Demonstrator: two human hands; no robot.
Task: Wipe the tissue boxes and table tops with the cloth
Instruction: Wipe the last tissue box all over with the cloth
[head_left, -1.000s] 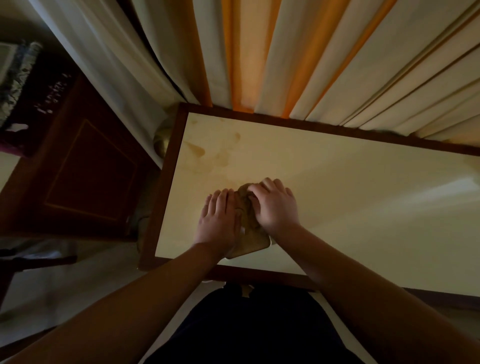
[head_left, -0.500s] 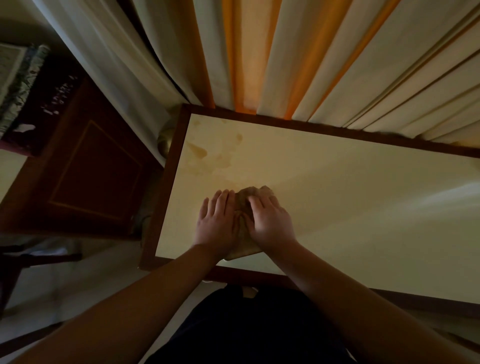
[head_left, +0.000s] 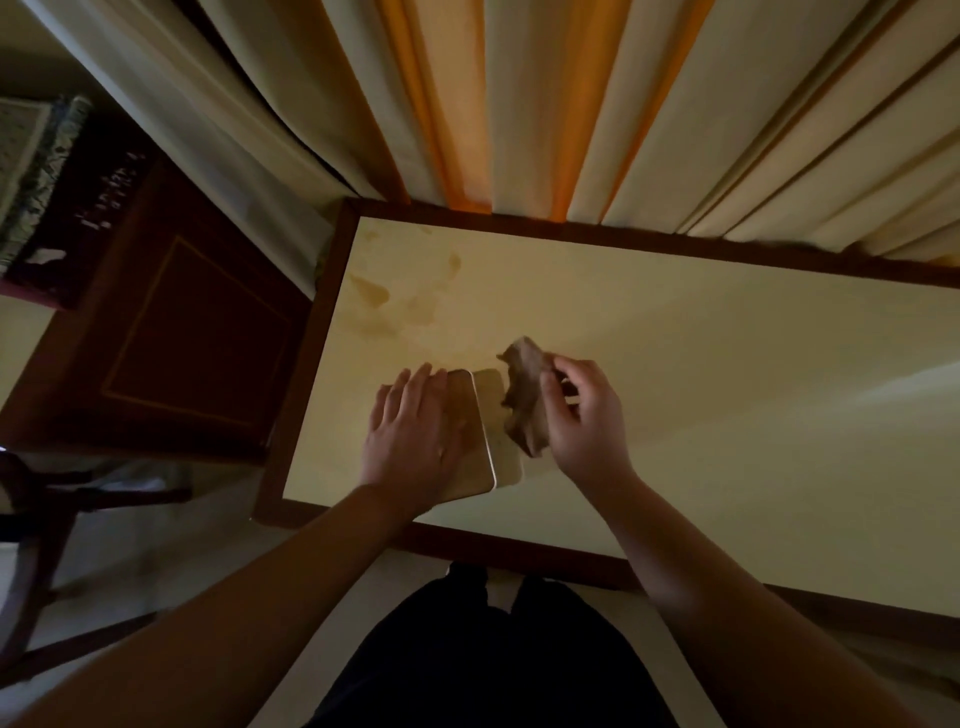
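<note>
A gold-coloured tissue box stands on the cream table top near its front left edge. My left hand lies flat on the box's top with straight fingers. My right hand pinches a crumpled brown cloth and holds it against the box's right side, lifted off the top. Brownish stains mark the table's far left corner.
Cream and orange curtains hang along the table's far edge. A dark wooden cabinet stands left of the table, with a dark chair in front of it. My dark trousers are at the table's front edge.
My right hand has lifted the cloth off the box's top and moved right to its side. The left hand stays flat on the box, whose top now shows.
</note>
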